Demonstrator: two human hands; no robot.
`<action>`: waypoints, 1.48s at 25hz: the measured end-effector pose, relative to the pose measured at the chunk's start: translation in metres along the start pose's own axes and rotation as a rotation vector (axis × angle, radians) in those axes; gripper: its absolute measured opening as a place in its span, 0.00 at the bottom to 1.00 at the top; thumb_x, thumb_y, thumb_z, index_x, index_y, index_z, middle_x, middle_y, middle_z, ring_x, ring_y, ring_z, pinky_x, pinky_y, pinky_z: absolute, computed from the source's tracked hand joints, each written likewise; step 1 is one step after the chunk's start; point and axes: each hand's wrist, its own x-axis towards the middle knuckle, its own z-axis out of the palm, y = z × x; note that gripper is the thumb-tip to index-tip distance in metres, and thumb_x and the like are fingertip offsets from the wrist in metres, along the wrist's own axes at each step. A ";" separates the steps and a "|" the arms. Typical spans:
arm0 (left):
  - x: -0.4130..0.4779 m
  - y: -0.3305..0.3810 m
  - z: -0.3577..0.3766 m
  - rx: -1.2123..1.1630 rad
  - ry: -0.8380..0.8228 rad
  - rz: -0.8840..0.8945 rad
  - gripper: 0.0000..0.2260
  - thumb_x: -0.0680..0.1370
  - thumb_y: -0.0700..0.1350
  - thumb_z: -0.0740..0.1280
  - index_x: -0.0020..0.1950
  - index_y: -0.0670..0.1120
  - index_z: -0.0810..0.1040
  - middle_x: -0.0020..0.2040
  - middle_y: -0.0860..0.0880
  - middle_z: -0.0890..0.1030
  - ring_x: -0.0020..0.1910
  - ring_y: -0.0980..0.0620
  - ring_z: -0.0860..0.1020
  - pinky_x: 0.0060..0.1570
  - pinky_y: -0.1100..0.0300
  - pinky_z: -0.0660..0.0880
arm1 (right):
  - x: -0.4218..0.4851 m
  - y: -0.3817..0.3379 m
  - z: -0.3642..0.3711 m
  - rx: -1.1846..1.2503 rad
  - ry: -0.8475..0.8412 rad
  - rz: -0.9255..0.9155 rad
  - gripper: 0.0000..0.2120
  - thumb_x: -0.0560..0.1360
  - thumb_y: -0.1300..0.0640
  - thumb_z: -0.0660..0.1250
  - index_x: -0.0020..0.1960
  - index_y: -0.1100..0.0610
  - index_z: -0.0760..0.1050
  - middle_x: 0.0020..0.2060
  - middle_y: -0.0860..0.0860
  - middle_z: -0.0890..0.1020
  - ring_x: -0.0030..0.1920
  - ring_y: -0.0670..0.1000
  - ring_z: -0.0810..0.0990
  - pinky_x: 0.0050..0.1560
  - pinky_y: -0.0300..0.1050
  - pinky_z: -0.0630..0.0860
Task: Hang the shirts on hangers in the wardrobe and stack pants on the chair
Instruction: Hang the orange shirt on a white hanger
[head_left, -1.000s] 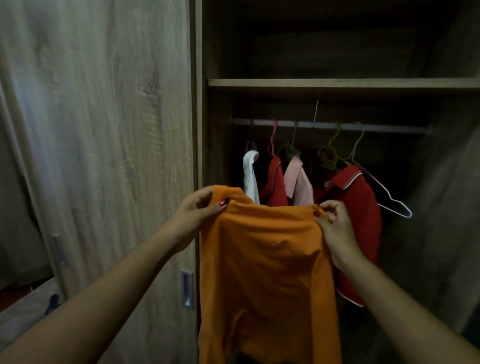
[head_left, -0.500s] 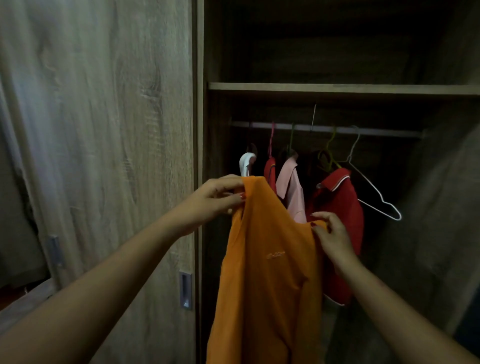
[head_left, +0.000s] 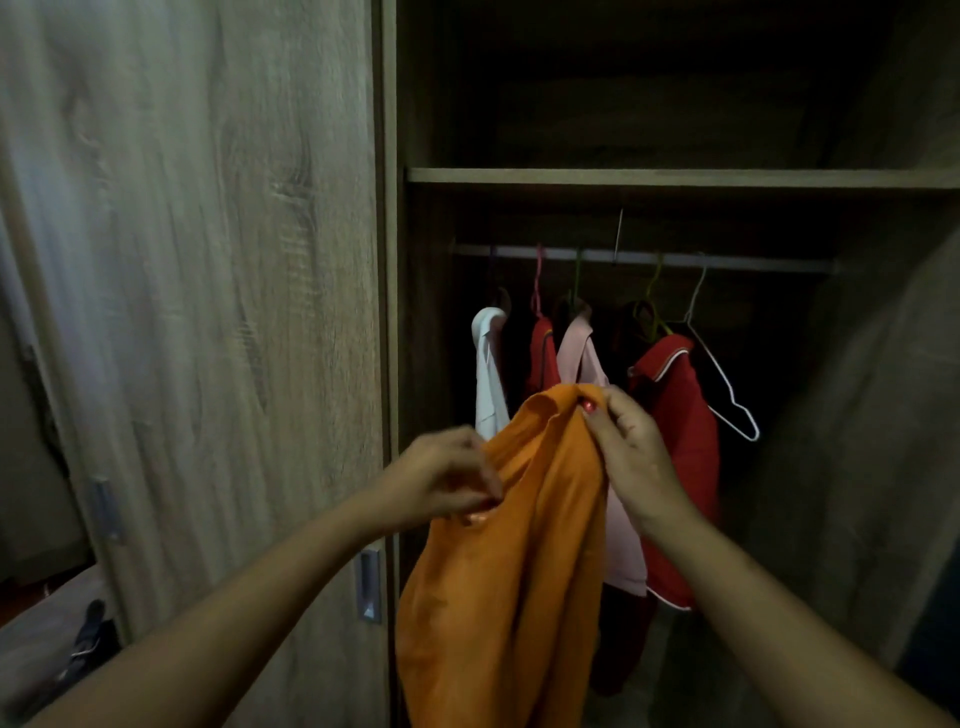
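An orange shirt (head_left: 509, 561) hangs in front of the open wardrobe, held up by both hands. My left hand (head_left: 441, 478) pinches its upper left edge. My right hand (head_left: 623, 457) pinches the top of the shirt a little higher, near the collar. Behind it, on the rail (head_left: 727, 262), hang a white shirt (head_left: 488, 374), a red shirt (head_left: 543, 358), a pink shirt (head_left: 582, 353) and a red polo (head_left: 675, 415). An empty white wire hanger (head_left: 727, 384) hangs at the right end of the row.
The closed wooden wardrobe door (head_left: 208, 312) with a metal handle (head_left: 369, 584) fills the left. A shelf (head_left: 675, 176) runs above the rail. Dark clothing (head_left: 88, 639) lies on a surface at the lower left. The wardrobe's right side is dark.
My left hand dropped lower and my right hand rose to the shirt's top, so the orange shirt now hangs bunched between them instead of spread wide.
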 end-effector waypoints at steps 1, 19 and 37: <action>-0.011 -0.011 0.012 0.090 -0.061 -0.019 0.05 0.76 0.45 0.66 0.50 0.51 0.79 0.55 0.54 0.74 0.53 0.61 0.75 0.52 0.65 0.75 | 0.004 -0.004 -0.005 0.020 0.073 0.004 0.09 0.80 0.57 0.58 0.47 0.59 0.75 0.38 0.52 0.75 0.38 0.48 0.74 0.40 0.43 0.72; 0.103 0.025 -0.032 0.076 0.003 -0.071 0.10 0.76 0.32 0.61 0.45 0.48 0.72 0.45 0.53 0.77 0.49 0.57 0.78 0.47 0.66 0.75 | 0.039 0.067 -0.144 -0.261 0.302 -0.019 0.09 0.74 0.54 0.63 0.40 0.58 0.77 0.40 0.55 0.80 0.43 0.55 0.78 0.45 0.44 0.74; 0.131 0.035 -0.025 -0.495 -0.072 -0.505 0.07 0.79 0.32 0.57 0.49 0.42 0.73 0.51 0.38 0.75 0.48 0.43 0.76 0.51 0.50 0.77 | 0.094 0.114 -0.165 -0.580 0.548 -0.161 0.14 0.72 0.74 0.56 0.52 0.63 0.74 0.47 0.57 0.74 0.43 0.51 0.74 0.41 0.33 0.68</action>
